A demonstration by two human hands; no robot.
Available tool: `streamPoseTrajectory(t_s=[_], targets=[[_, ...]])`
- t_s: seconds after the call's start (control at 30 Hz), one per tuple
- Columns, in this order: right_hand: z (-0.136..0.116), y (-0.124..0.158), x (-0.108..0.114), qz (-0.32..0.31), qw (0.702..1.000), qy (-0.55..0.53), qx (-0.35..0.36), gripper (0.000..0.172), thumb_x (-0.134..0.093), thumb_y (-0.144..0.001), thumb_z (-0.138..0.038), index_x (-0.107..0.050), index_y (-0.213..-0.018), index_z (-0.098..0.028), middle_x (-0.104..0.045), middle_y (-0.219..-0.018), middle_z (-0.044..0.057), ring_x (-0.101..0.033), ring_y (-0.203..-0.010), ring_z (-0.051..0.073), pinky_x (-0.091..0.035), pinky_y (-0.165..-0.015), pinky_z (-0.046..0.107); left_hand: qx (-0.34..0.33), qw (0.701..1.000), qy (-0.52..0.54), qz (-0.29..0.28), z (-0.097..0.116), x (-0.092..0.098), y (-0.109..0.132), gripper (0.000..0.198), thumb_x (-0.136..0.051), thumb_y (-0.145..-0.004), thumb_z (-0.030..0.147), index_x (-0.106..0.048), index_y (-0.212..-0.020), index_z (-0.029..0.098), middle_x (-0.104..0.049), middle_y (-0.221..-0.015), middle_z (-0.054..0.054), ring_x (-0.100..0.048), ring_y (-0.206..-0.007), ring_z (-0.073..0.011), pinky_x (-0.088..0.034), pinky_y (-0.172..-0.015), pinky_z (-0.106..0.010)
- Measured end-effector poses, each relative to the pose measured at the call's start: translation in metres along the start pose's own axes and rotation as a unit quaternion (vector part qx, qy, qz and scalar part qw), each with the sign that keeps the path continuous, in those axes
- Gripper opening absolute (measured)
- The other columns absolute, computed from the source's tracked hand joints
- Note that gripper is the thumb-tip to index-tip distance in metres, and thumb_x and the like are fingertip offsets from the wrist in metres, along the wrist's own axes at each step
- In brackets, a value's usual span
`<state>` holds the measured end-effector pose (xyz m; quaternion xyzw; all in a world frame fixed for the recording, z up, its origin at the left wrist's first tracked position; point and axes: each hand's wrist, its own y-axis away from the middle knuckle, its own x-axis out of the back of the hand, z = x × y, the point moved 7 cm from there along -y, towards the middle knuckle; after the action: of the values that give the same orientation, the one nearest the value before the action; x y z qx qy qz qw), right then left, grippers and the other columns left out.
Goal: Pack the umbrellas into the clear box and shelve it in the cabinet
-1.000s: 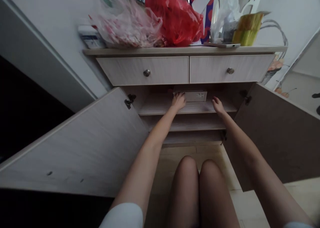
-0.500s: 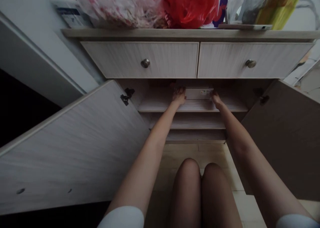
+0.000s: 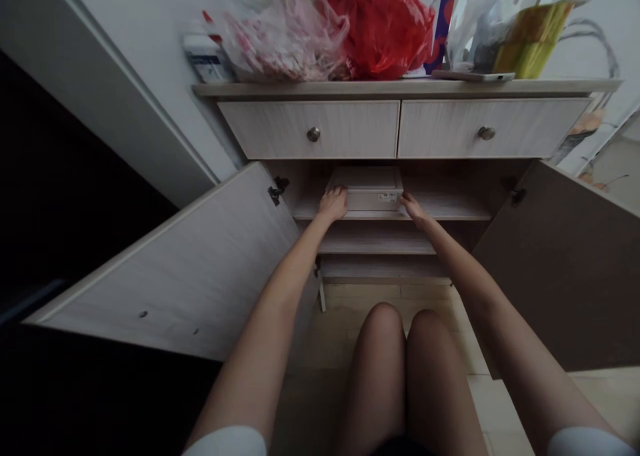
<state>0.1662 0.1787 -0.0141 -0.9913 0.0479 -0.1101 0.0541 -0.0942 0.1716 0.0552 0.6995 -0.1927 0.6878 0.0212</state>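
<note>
A pale rectangular box point(image 3: 367, 189) with a small label on its front sits at the front of the cabinet's upper shelf point(image 3: 450, 209). My left hand point(image 3: 333, 203) grips its left front corner, fingers over the lid. On the opposite side, my right hand point(image 3: 413, 207) presses against its right end, with the fingers reaching around the corner. The box's back part and the shelf behind it are in shadow. Both of my bare arms reach forward into the cabinet from above my knees.
Both cabinet doors stand wide open, the left door point(image 3: 175, 263) and right door point(image 3: 555, 276) flanking my arms. Two drawers with round metal knobs point(image 3: 313, 134) sit above the shelf. Red and pink plastic bags point(image 3: 375, 29) and a phone point(image 3: 473, 76) lie on top. Lower shelves lie below.
The box has slid forward from the back of the shelf to its front, held between my hands. Both hands have moved toward me with it.
</note>
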Motion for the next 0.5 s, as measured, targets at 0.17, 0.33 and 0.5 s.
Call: streamPoseTrajectory(t_s=[0.17,0.33,0.5], targets=[[-0.016,0.017,-0.040,-0.048,0.999,-0.010,0.013,0.053,-0.054,-0.090,-0.043,-0.053,-0.138,-0.019,-0.053,-0.144,0.011,-0.042,-0.138,0.024,-0.025,-0.119,0.044,0.016,1.000,-0.017,-0.004,-0.032,0.007,0.030,0.052,-0.036,-0.094,0.022,-0.042,-0.144,0.008,-0.044,-0.150,-0.018,-0.044,-0.137,-0.0276,-0.029,-0.117,-0.040],[-0.020,0.024,-0.067,-0.079,0.996,-0.028,0.009,0.045,-0.053,-0.090,-0.038,-0.055,-0.133,-0.024,-0.053,-0.144,0.008,-0.043,-0.137,0.023,-0.029,-0.116,0.047,0.048,0.998,-0.032,-0.012,-0.058,0.012,0.045,0.052,-0.035,-0.094,0.021,-0.042,-0.144,0.009,-0.044,-0.151,-0.017,-0.042,-0.139,-0.0276,-0.029,-0.117,-0.040],[-0.006,0.010,-0.063,-0.058,0.989,-0.110,-0.075,0.036,-0.041,-0.094,-0.038,-0.059,-0.123,-0.025,-0.061,-0.133,0.009,-0.059,-0.120,0.021,-0.043,-0.105,0.044,0.091,0.995,-0.033,-0.003,-0.057,0.019,0.031,0.051,-0.031,-0.097,0.033,-0.050,-0.136,0.006,-0.055,-0.138,-0.022,-0.049,-0.132,-0.0309,-0.032,-0.115,-0.043]])
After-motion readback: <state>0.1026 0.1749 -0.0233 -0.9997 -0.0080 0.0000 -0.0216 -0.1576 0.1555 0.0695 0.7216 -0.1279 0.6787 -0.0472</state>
